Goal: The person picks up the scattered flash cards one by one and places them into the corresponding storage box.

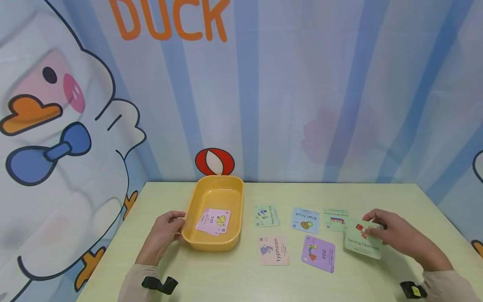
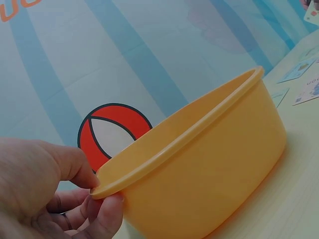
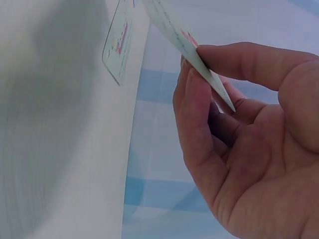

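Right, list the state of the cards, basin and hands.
Yellow basin: upright
Cat card: face-up inside basin
Teachers' Day card: flat
Kiwi fruit card: flat
Typhoon card: flat
Zoo card: flat
Held green card: lifted, tilted
Green card behind it: flat
Left hand: pinching basin rim
Right hand: pinching held green card

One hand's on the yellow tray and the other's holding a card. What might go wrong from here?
The right hand pinches a green card near its edge, so it could slip. The left hand holds the yellow tray at one side only; a tug might tip it or slide the pink cards inside. Lowering the green card might nudge the dragon-boat card lying beyond it.
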Tool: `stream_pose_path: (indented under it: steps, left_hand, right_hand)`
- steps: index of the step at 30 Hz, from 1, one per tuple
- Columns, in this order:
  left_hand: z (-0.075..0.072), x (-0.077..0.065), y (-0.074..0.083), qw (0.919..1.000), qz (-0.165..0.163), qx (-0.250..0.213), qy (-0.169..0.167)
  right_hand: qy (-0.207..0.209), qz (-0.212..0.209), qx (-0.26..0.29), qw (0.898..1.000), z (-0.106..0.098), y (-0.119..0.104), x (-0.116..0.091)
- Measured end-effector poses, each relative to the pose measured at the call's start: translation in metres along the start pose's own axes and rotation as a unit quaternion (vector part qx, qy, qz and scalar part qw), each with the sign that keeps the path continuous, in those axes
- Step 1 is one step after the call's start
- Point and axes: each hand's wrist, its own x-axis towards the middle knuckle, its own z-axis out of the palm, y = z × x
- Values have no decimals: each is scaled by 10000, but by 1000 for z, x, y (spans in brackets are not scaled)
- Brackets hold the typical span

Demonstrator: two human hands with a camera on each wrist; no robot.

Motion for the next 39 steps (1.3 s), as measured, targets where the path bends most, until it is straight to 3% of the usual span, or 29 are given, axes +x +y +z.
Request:
stream_pose_path:
  steps: [19,39]
  left_hand:
    - [0,-2,2,10000,0,51,42]
    - [2,-1,3,9998,-120,100,116]
  right_hand:
    - [314,21,220,9993,12,-28,15]
    - [444,-421,453,9971,38,-69,38]
